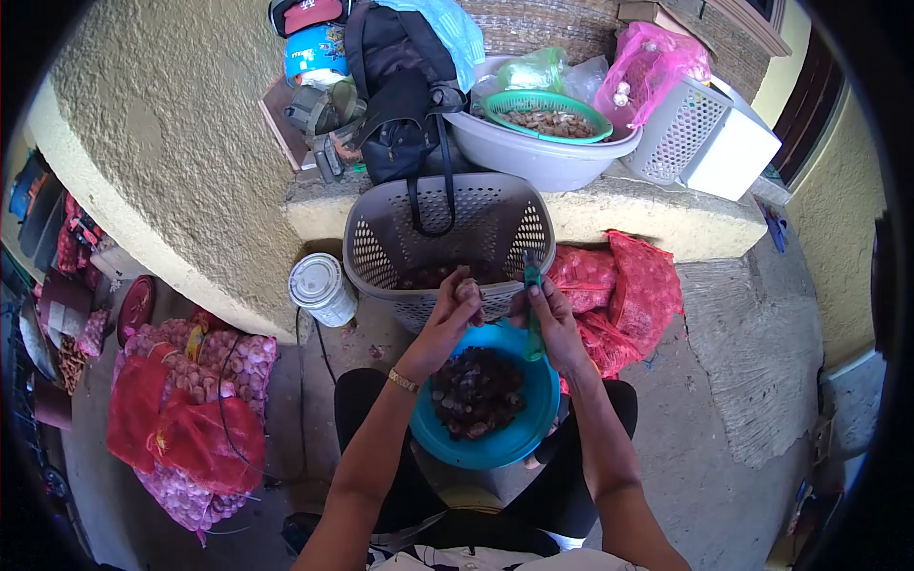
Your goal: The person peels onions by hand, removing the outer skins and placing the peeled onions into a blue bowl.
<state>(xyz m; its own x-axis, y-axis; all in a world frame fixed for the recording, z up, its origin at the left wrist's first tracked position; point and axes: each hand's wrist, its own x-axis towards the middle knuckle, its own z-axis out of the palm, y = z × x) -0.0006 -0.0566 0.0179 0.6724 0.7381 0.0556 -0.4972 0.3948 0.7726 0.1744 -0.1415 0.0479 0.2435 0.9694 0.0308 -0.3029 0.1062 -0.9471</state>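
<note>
My left hand (454,308) is closed around a small reddish bulb (468,290), probably an onion or shallot, over the near rim of a grey plastic laundry basket (450,187). My right hand (553,314) grips a green-handled knife (533,307), its short blade pointing up and away from me. Dark reddish bulbs or pieces (435,275) lie at the bottom of the basket. Below my hands, between my knees, a blue plastic basin (539,421) holds a heap of dark red-brown pieces (477,392), perhaps small onions or peelings. Fingers partly cover the bulb.
A lidded metal can (323,289) stands left of the basket. Red mesh sacks (643,292) lie to its right; garlic-filled mesh sacks (235,364) and a black cable (303,400) are at left. A ledge (657,221) bears a black bag (400,128), an oval tub (528,168) and a green strainer (603,130).
</note>
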